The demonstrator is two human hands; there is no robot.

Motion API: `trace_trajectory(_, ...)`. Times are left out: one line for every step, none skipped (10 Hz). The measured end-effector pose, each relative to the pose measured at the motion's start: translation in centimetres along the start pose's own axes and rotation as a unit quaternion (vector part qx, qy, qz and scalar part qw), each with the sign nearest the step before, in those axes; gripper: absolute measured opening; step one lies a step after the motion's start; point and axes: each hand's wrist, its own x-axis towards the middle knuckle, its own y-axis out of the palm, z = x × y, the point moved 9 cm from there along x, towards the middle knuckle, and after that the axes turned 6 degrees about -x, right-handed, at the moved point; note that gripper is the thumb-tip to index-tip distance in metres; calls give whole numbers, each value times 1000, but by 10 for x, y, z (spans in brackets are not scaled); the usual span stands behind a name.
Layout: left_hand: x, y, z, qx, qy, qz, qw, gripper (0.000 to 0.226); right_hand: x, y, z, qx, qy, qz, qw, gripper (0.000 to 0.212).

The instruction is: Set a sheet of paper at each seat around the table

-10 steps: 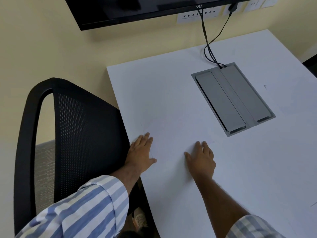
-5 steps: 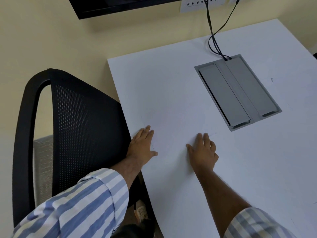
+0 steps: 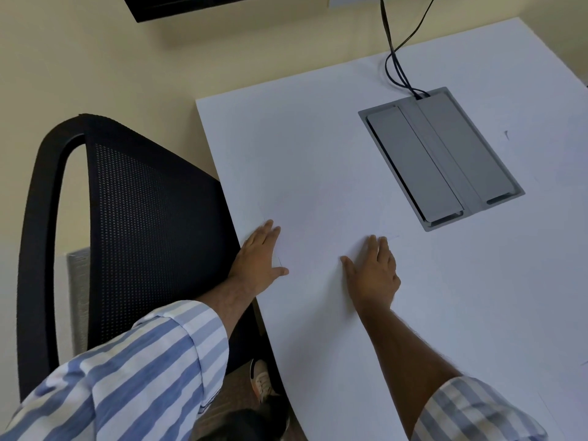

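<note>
A white sheet of paper [image 3: 313, 246] lies flat on the white table [image 3: 318, 148], in front of the black mesh chair [image 3: 136, 224]. It is hard to tell from the tabletop; only faint edge lines show near my fingertips. My left hand [image 3: 258, 261] rests palm down at the table's left edge, on the sheet's left side. My right hand [image 3: 374, 273] lies palm down on the sheet's right side. Neither hand grips anything.
A grey cable box lid [image 3: 440, 160] is set into the table beyond my right hand, with black cables [image 3: 394, 52] running up to the wall. A dark screen [image 3: 178, 6] hangs on the wall. My shoe [image 3: 261, 381] shows under the table edge.
Both hands stay flat in about the same place on the sheet. Only my view has shifted, so the screen and sockets have slid towards the top edge.
</note>
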Motion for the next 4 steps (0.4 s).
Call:
trace_trajectory(-6,-8,3,-46,-16,-35,998,104,-4,-4,-5,37,-9,-7,999,88)
trace_trajectory(-15,-15,4,-73,-31,-75,994,99,-11,-11,-18,56,-19,-4,998,89)
trace_trajectory(-27,-12,-4,-78,-31,-80,993,94,-18,-16,-30,54,-31,2,998,89)
trace_trajectory(-47,-3,-17,-76,-35,-95,992,90,-25,-26,-44,40,-50,-1,998,89)
